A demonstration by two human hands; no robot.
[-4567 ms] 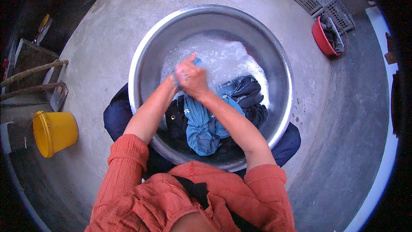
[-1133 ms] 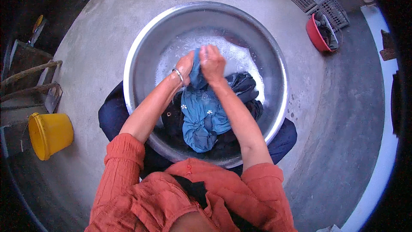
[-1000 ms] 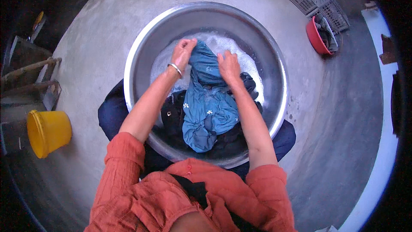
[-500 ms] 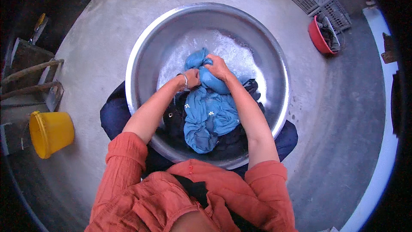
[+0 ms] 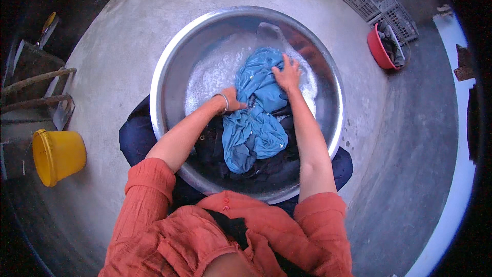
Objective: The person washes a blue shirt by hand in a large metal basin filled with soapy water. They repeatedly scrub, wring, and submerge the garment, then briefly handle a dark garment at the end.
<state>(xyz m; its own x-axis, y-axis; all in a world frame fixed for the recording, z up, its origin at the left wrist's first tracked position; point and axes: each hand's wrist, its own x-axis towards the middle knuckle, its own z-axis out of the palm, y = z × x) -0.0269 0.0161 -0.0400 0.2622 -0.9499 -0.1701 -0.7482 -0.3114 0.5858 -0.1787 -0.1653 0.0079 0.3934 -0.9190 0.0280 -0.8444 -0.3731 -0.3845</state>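
A wide metal basin (image 5: 169, 66) holds soapy water and wet clothes. A blue garment (image 5: 256, 118) lies bunched across its middle, over darker clothes (image 5: 266, 166) at the near side. My left hand (image 5: 233, 100), with a bangle at the wrist, grips the blue garment at its left edge. My right hand (image 5: 288, 74) presses with spread fingers on the garment's far end, at the foam.
A yellow bucket (image 5: 59, 156) stands on the concrete floor at the left. At the upper right sit a red tub (image 5: 378, 51) and grey plastic crates (image 5: 376, 5). Wooden handles (image 5: 36, 87) lie at the far left.
Half a second ago both hands held the blue garment bunched together. Now my right hand has slid away from me, spreading the cloth; my left hand stays on its left edge.
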